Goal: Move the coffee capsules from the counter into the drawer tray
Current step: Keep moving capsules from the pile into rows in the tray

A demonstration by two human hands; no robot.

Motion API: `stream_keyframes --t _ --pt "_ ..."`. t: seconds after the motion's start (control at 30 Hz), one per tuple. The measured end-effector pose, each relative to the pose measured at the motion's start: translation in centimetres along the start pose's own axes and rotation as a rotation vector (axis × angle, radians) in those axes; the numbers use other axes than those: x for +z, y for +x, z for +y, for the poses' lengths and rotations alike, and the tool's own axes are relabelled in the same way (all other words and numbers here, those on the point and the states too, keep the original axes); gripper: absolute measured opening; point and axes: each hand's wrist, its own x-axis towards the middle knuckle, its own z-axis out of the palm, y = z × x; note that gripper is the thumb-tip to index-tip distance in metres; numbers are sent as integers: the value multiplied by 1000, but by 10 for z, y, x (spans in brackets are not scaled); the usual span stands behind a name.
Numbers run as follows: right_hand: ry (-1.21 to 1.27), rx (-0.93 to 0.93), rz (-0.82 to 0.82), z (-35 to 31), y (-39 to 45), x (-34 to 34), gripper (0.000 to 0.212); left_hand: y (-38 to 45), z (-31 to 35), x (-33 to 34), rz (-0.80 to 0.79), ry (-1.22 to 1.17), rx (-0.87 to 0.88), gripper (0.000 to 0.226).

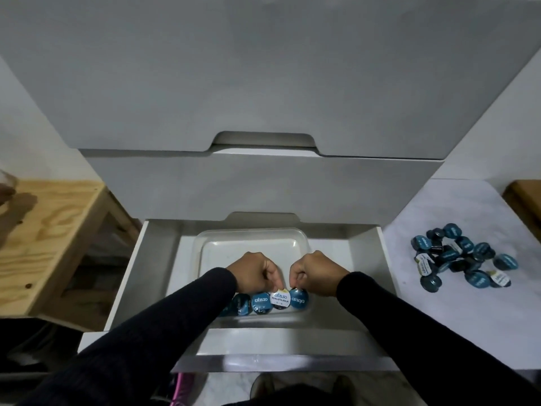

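Setting capsules into a row along the near edge of the clear tray (251,238) in the open drawer (131,276), the left hand (257,272) pinches the white-lidded capsule (280,298) and the right hand (311,272) pinches a blue capsule (299,298). About five capsules sit in the tray; by my judgement most remain, heaped in a pile (462,256) on the desk (456,317) to the right.

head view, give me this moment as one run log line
left hand: pinches white-lidded capsule | right hand: pinches blue capsule | tray: one capsule row at near edge | counter pile: remaining
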Motion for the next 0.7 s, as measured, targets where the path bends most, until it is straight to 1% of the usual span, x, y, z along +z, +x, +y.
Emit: stream_keyframes --t 0.13,0.27,0.4,0.47,0.53,0.6,0.67,0.7 --pt "-54 -10 11 -1 3 6 28 2 -3 1 -39 16 13 13" --pt "-69 -9 36 1 5 9 25 4 -3 1 -44 22 10 11" --pt "-88 -18 4 1 5 11 19 1 -1 1 -15 38 -7 12" --pt "-126 -51 14 -1 5 13 18 -2 4 -2 13 82 -6 13" --pt "-161 -84 50 -5 2 11 21 -7 10 -4 65 178 -31 20" --pt "-180 -91 105 -5 2 10 27 -12 14 0 179 297 -85 27" --pt "-234 -76 217 -8 -2 17 28 -18 18 6 329 387 -142 29" --pt "-256 -47 319 -10 -4 21 27 -21 19 10 396 410 -164 30"
